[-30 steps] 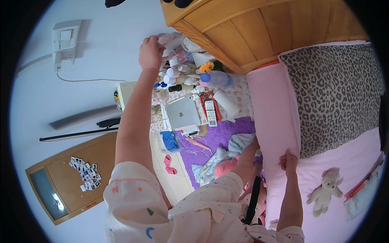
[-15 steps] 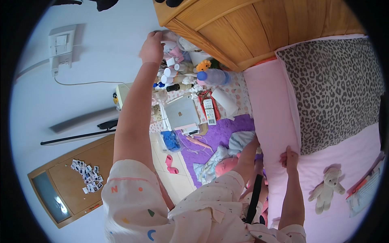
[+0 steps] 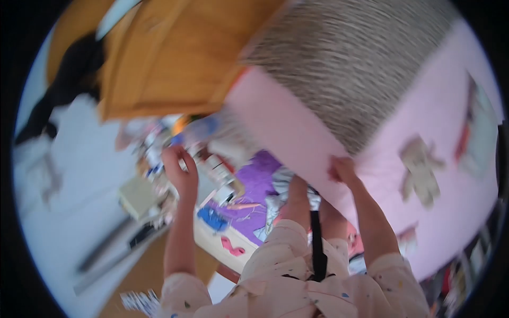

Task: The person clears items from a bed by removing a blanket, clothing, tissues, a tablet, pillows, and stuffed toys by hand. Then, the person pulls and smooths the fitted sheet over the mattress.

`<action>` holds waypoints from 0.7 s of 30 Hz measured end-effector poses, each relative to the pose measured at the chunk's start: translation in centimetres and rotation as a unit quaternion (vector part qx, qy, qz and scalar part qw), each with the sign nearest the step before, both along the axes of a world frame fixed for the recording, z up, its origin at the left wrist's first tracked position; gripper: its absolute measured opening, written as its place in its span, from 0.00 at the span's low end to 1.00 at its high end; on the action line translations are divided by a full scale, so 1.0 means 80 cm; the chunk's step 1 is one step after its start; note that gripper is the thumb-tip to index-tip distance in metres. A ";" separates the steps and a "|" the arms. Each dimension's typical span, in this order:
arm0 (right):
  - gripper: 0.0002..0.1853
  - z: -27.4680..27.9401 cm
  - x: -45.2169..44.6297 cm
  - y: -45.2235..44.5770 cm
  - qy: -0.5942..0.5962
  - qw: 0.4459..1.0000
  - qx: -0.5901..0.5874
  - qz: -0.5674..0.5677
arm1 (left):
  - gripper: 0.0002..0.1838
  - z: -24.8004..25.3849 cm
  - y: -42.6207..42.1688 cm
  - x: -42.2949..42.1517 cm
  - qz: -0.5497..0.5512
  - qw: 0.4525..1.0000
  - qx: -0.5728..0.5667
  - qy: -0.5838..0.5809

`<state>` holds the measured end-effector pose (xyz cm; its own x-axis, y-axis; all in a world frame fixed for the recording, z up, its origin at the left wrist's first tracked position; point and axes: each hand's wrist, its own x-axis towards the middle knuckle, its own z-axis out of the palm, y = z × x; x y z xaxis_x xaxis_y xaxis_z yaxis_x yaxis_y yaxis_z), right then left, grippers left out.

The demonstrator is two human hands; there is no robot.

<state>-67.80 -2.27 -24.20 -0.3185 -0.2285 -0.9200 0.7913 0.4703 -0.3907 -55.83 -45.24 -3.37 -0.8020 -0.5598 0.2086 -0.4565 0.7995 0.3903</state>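
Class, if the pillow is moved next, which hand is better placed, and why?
Probably the right hand: it is close beside the pillow, while the left hand is over near the bottle.

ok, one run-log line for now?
left hand near blue-capped clear plastic bottle | right hand at pink fabric bedding beside grey-brown rectangular pillow | view blurred

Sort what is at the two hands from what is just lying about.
At the hands:
- left hand, near the blue-capped bottle; grip too blurred to tell
- right hand, at the pink bedding

Lying about:
- teddy bear
- pillow
- blue bundle
- purple rug
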 end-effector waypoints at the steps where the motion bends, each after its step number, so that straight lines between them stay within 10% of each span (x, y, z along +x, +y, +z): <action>1: 0.29 -0.001 -0.002 0.006 -0.003 0.999 -0.039 -0.005 | 0.11 -0.020 0.063 -0.008 -0.054 0.996 0.071 -0.014; 3: 0.29 0.011 -0.007 0.011 -0.030 0.998 -0.050 -0.018 | 0.17 -0.074 0.183 -0.002 -0.062 0.925 0.365 -0.090; 9: 0.26 0.014 0.007 0.039 0.117 0.992 -0.024 0.047 | 0.16 -0.090 0.462 -0.071 -0.261 0.831 0.473 -0.134; 12: 0.18 0.000 0.053 0.069 0.080 0.951 -0.209 -0.213 | 0.14 -0.087 0.513 -0.104 -0.288 0.809 0.474 -0.194; 14: 0.09 0.031 0.081 0.112 0.254 0.815 -0.224 -0.470 | 0.15 -0.120 0.528 -0.112 -0.287 0.740 0.579 -0.186; 15: 0.06 0.098 0.069 0.164 0.278 0.908 -0.016 -0.312 | 0.13 -0.136 0.533 -0.115 -0.301 0.753 0.545 -0.212; 18: 0.07 0.119 0.119 0.311 0.421 0.824 0.249 -0.286 | 0.14 -0.145 0.566 -0.136 -0.262 0.724 0.568 -0.291; 21: 0.40 0.129 0.181 0.475 0.464 0.695 0.545 -0.071 | 0.19 -0.138 0.628 -0.154 -0.154 0.653 0.661 -0.335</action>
<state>-53.28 35.76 -13.85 -0.8386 0.5365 0.0950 0.5043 0.8303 -0.2371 -68.11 4.98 -14.38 -0.5821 0.3137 -0.7501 -0.7765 0.0592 0.6273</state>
